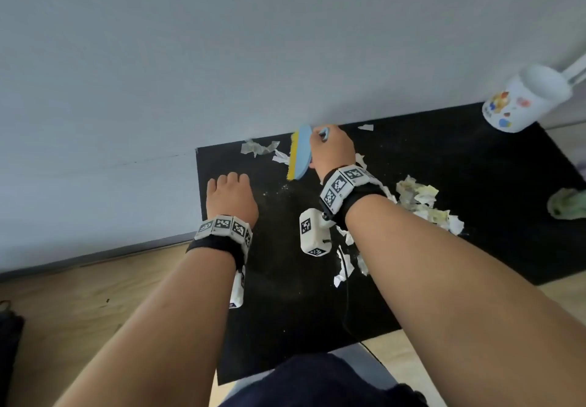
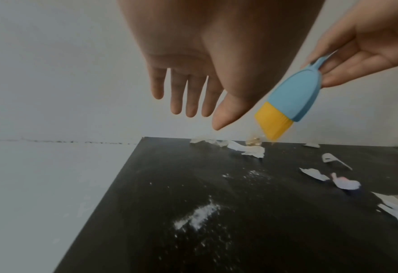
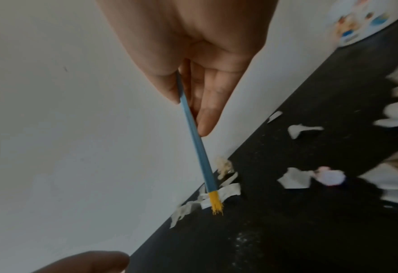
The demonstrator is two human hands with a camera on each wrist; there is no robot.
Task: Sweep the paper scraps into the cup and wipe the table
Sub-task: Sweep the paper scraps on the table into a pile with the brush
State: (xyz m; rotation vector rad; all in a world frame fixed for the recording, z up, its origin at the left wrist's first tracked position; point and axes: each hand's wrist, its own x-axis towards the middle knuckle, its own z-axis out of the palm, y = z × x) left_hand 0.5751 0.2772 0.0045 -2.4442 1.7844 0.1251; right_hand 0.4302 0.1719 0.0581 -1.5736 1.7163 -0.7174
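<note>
My right hand (image 1: 328, 142) pinches the handle of a blue brush (image 1: 300, 153) with yellow bristles, over the far edge of the black table (image 1: 475, 159). In the right wrist view the brush (image 3: 197, 142) points down, its bristles at a cluster of white paper scraps (image 3: 228, 190) by the wall. My left hand (image 1: 230, 189) hovers flat over the table's left part, its fingers (image 2: 192, 96) straight and holding nothing. A larger pile of scraps (image 1: 421, 200) lies to the right of my right wrist. The white printed cup (image 1: 520, 102) stands at the far right corner.
A crumpled green cloth (image 1: 567, 203) lies at the table's right edge. White dust (image 2: 198, 214) is smeared on the table under my left hand. The wall runs along the table's far edge, and wooden floor shows to the left and in front.
</note>
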